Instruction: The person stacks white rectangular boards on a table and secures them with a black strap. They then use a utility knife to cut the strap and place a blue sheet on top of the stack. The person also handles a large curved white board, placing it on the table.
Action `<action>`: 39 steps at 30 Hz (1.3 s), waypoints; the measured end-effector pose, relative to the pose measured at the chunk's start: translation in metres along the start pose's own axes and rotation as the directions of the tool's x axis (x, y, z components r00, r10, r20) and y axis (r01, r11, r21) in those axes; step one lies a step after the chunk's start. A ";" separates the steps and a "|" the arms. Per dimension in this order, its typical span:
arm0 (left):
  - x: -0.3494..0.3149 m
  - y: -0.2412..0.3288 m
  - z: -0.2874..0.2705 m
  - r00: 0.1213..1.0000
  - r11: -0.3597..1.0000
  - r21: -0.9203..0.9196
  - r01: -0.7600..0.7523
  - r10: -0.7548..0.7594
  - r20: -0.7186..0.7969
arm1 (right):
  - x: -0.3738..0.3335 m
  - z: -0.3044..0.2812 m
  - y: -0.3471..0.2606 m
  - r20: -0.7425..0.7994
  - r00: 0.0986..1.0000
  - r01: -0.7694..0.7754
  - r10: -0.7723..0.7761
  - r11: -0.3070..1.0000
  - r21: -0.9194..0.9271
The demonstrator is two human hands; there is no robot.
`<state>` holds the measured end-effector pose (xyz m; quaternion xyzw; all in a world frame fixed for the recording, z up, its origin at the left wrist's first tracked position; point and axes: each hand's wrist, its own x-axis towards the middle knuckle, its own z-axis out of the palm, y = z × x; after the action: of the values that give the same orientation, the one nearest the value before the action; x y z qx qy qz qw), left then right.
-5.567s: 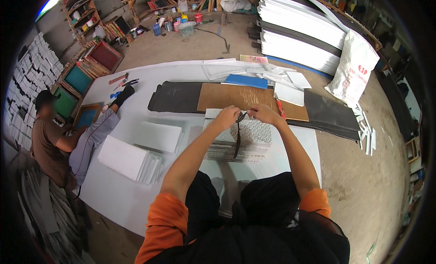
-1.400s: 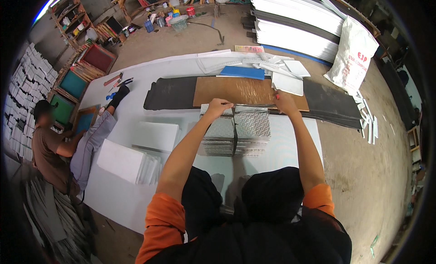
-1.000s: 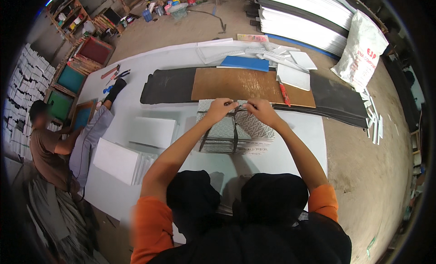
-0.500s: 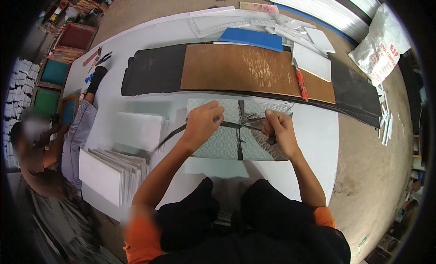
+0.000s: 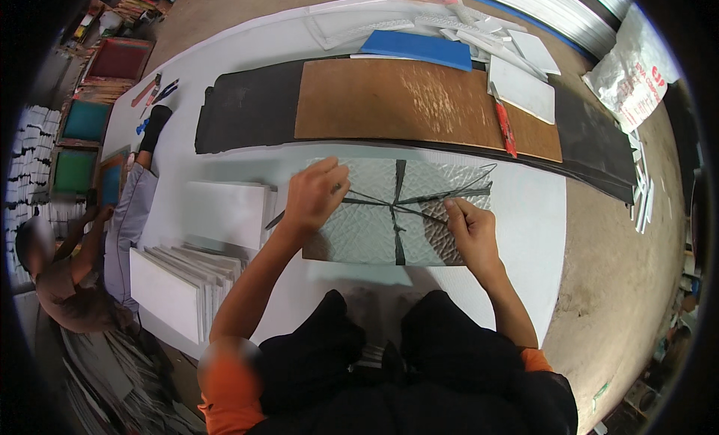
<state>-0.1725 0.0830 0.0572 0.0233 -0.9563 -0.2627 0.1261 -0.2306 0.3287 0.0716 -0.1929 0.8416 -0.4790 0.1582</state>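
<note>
Two hands rest on a silver embossed sheet stack (image 5: 374, 225) at the picture's centre: the left hand (image 5: 314, 195) pinches a black strap (image 5: 397, 210) at its 10 o'clock corner, the right hand (image 5: 470, 229) grips the strap at 3 o'clock. White panels (image 5: 187, 278) lie at 9 o'clock; a brown board (image 5: 404, 102) and red cutter (image 5: 503, 124) lie beyond, toward 12.

You have one tied bundle (image 5: 397, 210): flat, rectangular, silvery embossed sheets crossed by a dark strap, just below the brown board (image 5: 404, 102). One white plastic sack (image 5: 633, 72) with red print lies slumped to the right of that board, beyond its far end.
</note>
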 end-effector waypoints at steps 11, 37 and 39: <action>0.008 0.052 0.006 0.932 -0.064 -0.962 0.267 -0.236 0.274 | 0.012 -0.006 -0.013 0.012 0.967 0.169 -0.253 0.679 0.715; 0.001 0.037 -0.005 0.961 0.915 -0.390 0.108 0.004 0.276 | -0.009 0.012 0.007 -0.050 0.999 0.012 -0.003 0.983 0.183; -0.004 0.035 -0.004 0.971 0.846 -0.507 0.165 -0.050 0.232 | -0.013 0.010 0.008 -0.010 1.000 -0.020 0.024 0.953 0.303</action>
<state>-0.1663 0.1115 0.0774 0.0141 -0.8537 -0.5205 0.0110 -0.2168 0.3313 0.0609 -0.1537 0.7614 -0.6019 0.1854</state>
